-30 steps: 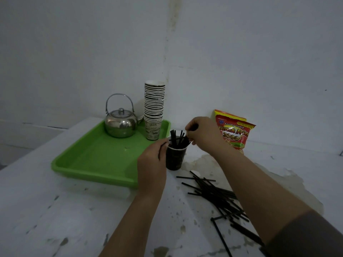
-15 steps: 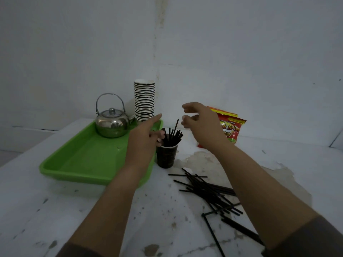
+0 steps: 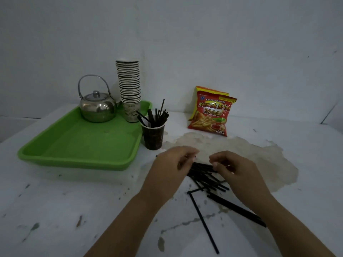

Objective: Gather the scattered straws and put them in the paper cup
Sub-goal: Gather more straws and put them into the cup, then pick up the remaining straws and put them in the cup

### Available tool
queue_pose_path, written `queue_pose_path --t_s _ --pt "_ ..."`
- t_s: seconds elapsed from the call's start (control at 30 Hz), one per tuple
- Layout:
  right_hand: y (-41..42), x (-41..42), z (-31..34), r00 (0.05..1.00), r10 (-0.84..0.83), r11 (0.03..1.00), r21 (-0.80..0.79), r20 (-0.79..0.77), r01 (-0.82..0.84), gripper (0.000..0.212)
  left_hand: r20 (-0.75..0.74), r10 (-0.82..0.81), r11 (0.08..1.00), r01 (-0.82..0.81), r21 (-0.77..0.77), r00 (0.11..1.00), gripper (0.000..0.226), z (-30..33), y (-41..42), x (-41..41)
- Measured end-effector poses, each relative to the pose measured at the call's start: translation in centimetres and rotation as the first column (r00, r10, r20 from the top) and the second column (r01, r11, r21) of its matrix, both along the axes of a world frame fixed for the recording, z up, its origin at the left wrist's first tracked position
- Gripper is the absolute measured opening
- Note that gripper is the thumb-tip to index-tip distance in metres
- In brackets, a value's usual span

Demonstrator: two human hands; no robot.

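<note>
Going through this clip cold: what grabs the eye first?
Both hands, left hand and right hand, meet low over a heap of black straws on the stained white table. Behind them a dark paper cup bristles with straws, beside a bright green tray. A red snack bag leans against the wall.

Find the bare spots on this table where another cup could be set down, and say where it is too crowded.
Free: the tabletop in front of the green tray, and the tray floor before the kettle. Crowded: the scattered straws under both hands, and around the paper cup.
</note>
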State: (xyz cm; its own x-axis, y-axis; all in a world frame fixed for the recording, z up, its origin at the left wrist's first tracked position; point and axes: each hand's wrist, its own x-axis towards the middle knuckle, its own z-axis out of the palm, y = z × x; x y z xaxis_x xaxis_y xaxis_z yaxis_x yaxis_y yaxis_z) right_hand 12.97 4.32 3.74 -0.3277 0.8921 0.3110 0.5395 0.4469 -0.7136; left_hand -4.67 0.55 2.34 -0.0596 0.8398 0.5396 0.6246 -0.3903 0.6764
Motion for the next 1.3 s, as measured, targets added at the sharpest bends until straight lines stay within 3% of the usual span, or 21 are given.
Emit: queue_pose_path --t_s 0.1,0.23,0.4,0.6,0.73,0.97,1.03,1.17,1.3 --pt "0.2 1.6 -0.2 0.989 0.026 0.999 0.022 0.149 -0.029 0.014 -0.245 -0.141 0.99 0.143 -0.013 0.959 0.022 -0.9 -0.3 0.8" --pt "0.4 2.5 0.3 0.935 0.081 0.992 0.062 0.344 -0.109 0.012 -0.435 -0.289 0.954 0.295 -0.054 0.853 0.024 -1.7 -0.4 0.6" --pt "0.0 2.7 0.3 0.836 0.176 0.982 -0.036 0.52 -0.185 0.016 -0.507 -0.462 0.883 0.431 -0.186 0.728 0.012 -1.5 -0.9 1.1" --pt "-0.4 2.1 -0.5 0.705 0.208 0.978 -0.125 0.678 -0.168 0.027 -0.42 -0.639 0.768 0.566 -0.3 0.645 0.015 -1.3 -0.6 1.3" --pt "-0.4 1.4 -1.1 0.604 0.176 0.983 -0.101 0.777 -0.157 0.028 -0.37 -0.603 0.795 0.493 -0.353 0.707 0.016 -1.9 -0.7 1.2" --pt "-1.4 0.9 -1.4 0.631 0.125 0.983 -0.008 0.766 -0.185 0.012 -0.446 -0.495 0.867 0.391 -0.308 0.746 0.011 -3.3 -0.9 1.6" --pt "-1.5 0.6 -1.3 0.631 0.112 0.985 0.0 0.767 -0.175 0.018 -0.446 -0.444 0.895 0.361 -0.262 0.777 0.01 -3.6 -0.8 1.9" --pt "-1.3 0.8 -1.5 0.628 0.113 0.982 0.01 0.77 -0.19 0.018 -0.408 -0.322 0.946 0.276 -0.17 0.854 0.02 -2.7 -0.7 2.2" --pt "-0.8 1.3 -1.4 0.649 0.131 0.988 -0.041 0.75 -0.152 0.016 -0.395 -0.269 0.963 0.251 -0.098 0.878 0.03 -2.2 -0.6 2.1"
